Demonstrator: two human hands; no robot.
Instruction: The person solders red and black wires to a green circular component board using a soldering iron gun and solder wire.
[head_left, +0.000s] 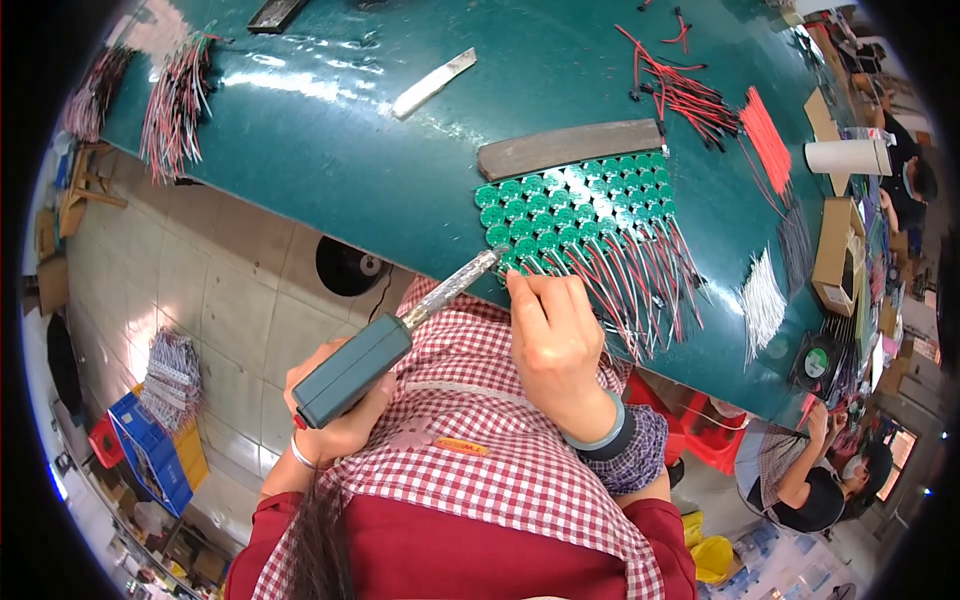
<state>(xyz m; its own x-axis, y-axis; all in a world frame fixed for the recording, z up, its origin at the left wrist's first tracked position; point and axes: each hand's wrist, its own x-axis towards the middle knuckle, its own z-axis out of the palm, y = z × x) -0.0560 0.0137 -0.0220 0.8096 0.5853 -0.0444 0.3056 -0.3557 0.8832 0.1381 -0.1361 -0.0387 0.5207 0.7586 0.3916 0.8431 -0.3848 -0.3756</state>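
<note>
My left hand (345, 425) is wrapped round a soldering gun (355, 370) with a dark green body and a silvery barrel. The gun slants up to the right, its tip at the near left corner of a panel of round green circuit boards (545, 212). Right beside that tip, the fingers of my right hand (557, 335) are pinched together; what they hold is too small to make out. Red, black and white wires (640, 285) trail off the near edge of the panel toward me. A dark flat bar (570, 147) lies along the panel's far edge.
On the green table (330, 150) lie a white-coated strip (434, 83), loose red-black wires (685, 98), orange-red wires (767, 140), white wires (763, 305) and wire bundles (178, 105) at far left. A cardboard box (838, 255) stands at the right; a co-worker (810, 480) sits beyond.
</note>
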